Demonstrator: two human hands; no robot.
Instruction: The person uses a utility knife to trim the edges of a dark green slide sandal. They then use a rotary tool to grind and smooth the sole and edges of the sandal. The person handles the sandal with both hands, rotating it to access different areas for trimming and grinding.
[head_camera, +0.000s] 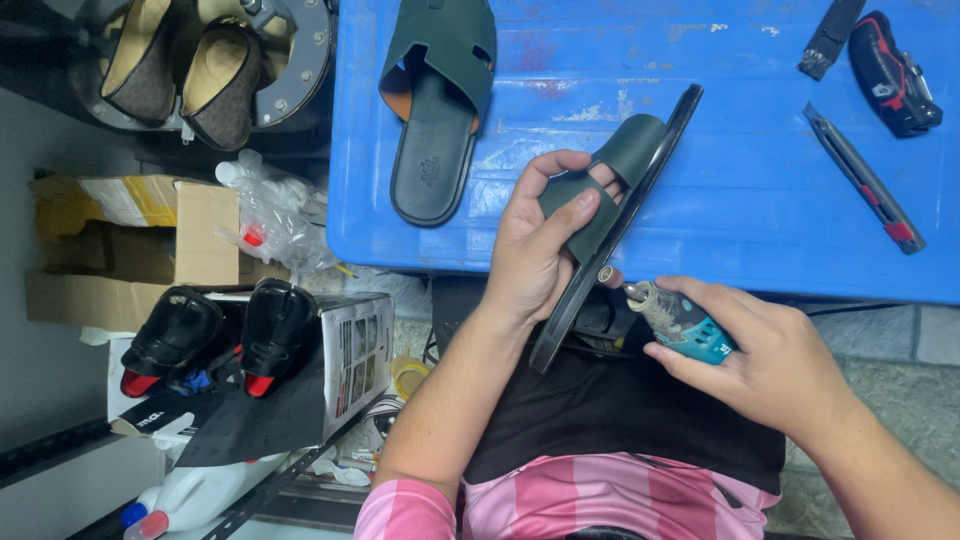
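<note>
My left hand (535, 240) grips a dark green slide sandal (640, 145) by its strap, holding it on edge so the black sole rim faces right. My right hand (765, 355) holds a small teal rotary tool (680, 320), its tip touching the sole's edge near the heel. The matching green sandal (435, 100) lies flat on the blue table (720, 210) at the upper left. A black cloth (620, 410) covers my lap under the hands.
A utility knife (865, 180), a black and red tool (895, 70) and a dark strip (830, 38) lie at the table's right. On the left are a cardboard box (130, 250), black shoes (210, 330), brown shoes (185, 70) and a plastic bag (275, 215).
</note>
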